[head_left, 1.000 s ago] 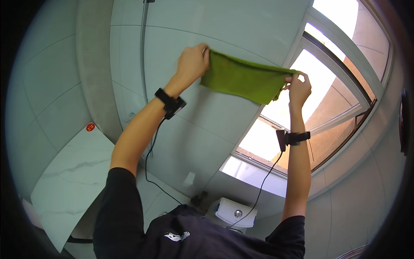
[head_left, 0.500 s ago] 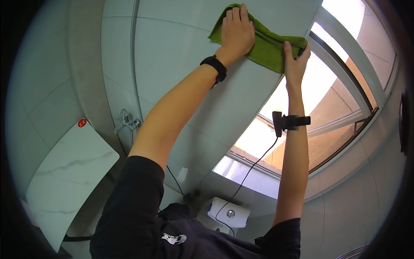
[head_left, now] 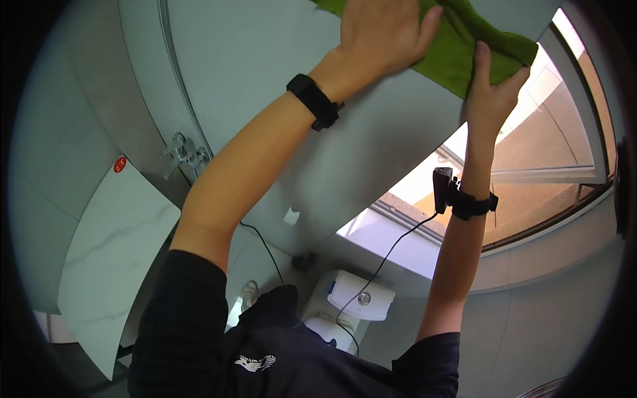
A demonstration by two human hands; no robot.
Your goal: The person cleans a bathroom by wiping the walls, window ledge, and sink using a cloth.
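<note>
A green cloth (head_left: 458, 50) is spread against the pale tiled wall beside the window and is partly cut off by the top of the view. My left hand (head_left: 385, 33) lies over its left part, thumb pointing right and resting on the fabric; the fingertips are out of view. At the right end, my right hand (head_left: 494, 86) grips the cloth near its corner, thumb in front and fingers curled at the edge. Each wrist wears a black strap, and the right one carries a small black device (head_left: 442, 190) with a cable.
An open window (head_left: 551, 132) with a pale frame is at the right. A marble-patterned board (head_left: 119, 245) with a red sticker stands at the left, near a wall-mounted metal tap (head_left: 179, 152). Below are a white toilet tank (head_left: 361, 296) and the hanging cable (head_left: 388, 255).
Both hands and the cloth sit higher and further right in the view, and look larger. The left fingers and the cloth's upper part have gone out of frame. The camera view has shifted.
</note>
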